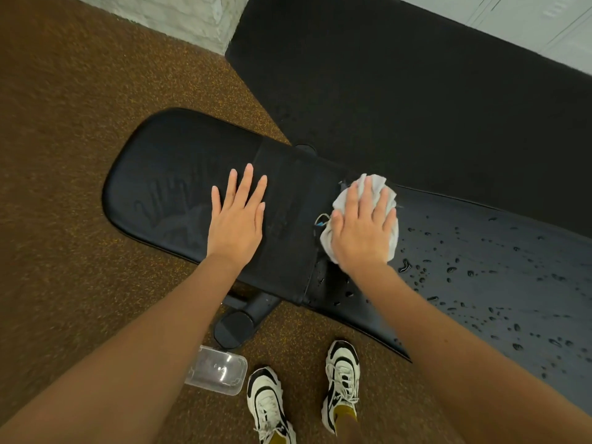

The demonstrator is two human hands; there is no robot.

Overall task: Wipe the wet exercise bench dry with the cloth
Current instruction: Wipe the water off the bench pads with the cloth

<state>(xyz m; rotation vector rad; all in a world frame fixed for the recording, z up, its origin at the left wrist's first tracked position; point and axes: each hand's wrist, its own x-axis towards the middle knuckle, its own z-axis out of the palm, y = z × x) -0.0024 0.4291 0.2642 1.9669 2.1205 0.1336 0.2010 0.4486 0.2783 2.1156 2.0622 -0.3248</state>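
Speckled brown floor (64, 155); right hand (362, 232) presses cloth (373, 184) on bench (179, 161).

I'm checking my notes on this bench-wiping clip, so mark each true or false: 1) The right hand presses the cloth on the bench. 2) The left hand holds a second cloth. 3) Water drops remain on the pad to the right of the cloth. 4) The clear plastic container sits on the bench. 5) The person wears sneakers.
1) True: the right hand lies flat on the cloth, pressing it to the bench.
2) False: the left hand rests bare and flat on the bench pad, holding nothing.
3) True: water drops dot the pad there.
4) False: the clear container lies on the floor near the feet.
5) True: white and black sneakers.
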